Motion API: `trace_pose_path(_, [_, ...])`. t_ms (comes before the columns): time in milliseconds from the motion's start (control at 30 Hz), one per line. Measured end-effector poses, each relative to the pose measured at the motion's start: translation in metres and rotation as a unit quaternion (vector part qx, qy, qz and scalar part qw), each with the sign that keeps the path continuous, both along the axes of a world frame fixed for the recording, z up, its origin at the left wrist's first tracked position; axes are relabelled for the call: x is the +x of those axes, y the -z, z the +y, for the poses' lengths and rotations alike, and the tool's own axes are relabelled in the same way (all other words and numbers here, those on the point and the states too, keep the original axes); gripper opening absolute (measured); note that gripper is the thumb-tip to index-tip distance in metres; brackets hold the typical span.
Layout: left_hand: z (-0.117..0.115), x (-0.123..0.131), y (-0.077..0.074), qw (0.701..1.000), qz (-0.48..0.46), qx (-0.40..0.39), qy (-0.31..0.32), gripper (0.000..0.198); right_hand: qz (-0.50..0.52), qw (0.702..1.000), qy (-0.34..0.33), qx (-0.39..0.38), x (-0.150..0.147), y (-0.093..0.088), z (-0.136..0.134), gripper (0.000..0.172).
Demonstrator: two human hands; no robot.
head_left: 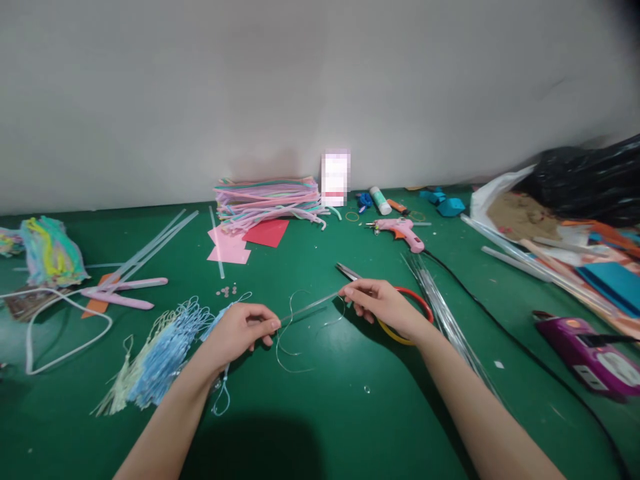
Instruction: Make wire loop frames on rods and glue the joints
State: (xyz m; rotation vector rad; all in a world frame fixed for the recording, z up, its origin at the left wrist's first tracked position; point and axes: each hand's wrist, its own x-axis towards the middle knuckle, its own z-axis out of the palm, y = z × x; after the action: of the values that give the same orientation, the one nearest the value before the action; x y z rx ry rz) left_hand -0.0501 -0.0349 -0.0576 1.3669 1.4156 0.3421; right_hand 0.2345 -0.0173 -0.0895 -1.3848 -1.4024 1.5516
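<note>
A thin, shiny clear strand (311,307) is stretched between my two hands above the green table. My left hand (244,331) pinches its left end between thumb and fingers. The other end is pinched in my right hand (376,304), which sits a little farther back. Fine curled threads (290,357) hang or lie around the strand; which of them join it I cannot tell. Scissors (427,305) with red and yellow handles lie under my right hand, blades partly showing. Pale blue tassels (163,370) and cream-green tassels (120,387) are by my left forearm.
A pink glue gun (403,230) with a black cord lies behind a bundle of silvery strips (443,303). Pipe cleaners (270,203) are stacked against the wall, with pink paper (227,248) in front. A purple device (587,350) stands at right; glue sticks (150,247) lie left.
</note>
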Motion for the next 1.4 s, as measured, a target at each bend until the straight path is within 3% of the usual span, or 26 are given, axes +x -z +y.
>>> trace_pose_path(233, [-0.001, -0.004, -0.003, 1.000, -0.022, 0.007, -0.010, 0.026, -0.008, 0.999, 0.030, 0.011, -0.003, -0.005, -0.002, 0.040])
trace_pose_path(467, [-0.001, -0.003, -0.003, 0.996, 0.083, 0.035, -0.005, 0.028, -0.108, 0.988, 0.096, 0.056, 0.003, -0.010, 0.000, 0.033])
trace_pose_path(567, [-0.002, -0.003, -0.002, 0.993, 0.113, 0.038, -0.009, 0.027, -0.109, 0.990, 0.075, 0.045, -0.001, -0.008, -0.002, 0.030])
trace_pose_path(733, [-0.003, -0.003, -0.003, 0.993, 0.119, 0.026, -0.013, 0.025, -0.035, 0.999, -0.020, -0.016, -0.014, -0.007, -0.007, 0.037])
trace_pose_path(867, [-0.003, -0.002, -0.007, 0.996, 0.086, 0.012, -0.020, 0.024, 0.022, 0.997, -0.036, -0.060, -0.016, -0.009, -0.009, 0.048])
trace_pose_path(1000, [-0.005, -0.002, -0.008, 0.999, 0.033, -0.002, -0.030, 0.027, 0.056, 0.994, -0.069, -0.057, -0.012, -0.012, -0.009, 0.048])
trace_pose_path(1233, [-0.006, -0.008, -0.004, 0.999, -0.002, -0.019, -0.046, 0.028, 0.029, 0.997, -0.045, -0.055, -0.012, -0.009, -0.007, 0.032])
trace_pose_path(1400, [-0.009, -0.015, -0.015, 0.997, 0.010, -0.026, -0.068, 0.028, 0.018, 0.999, -0.015, -0.038, -0.013, -0.006, -0.009, 0.027])
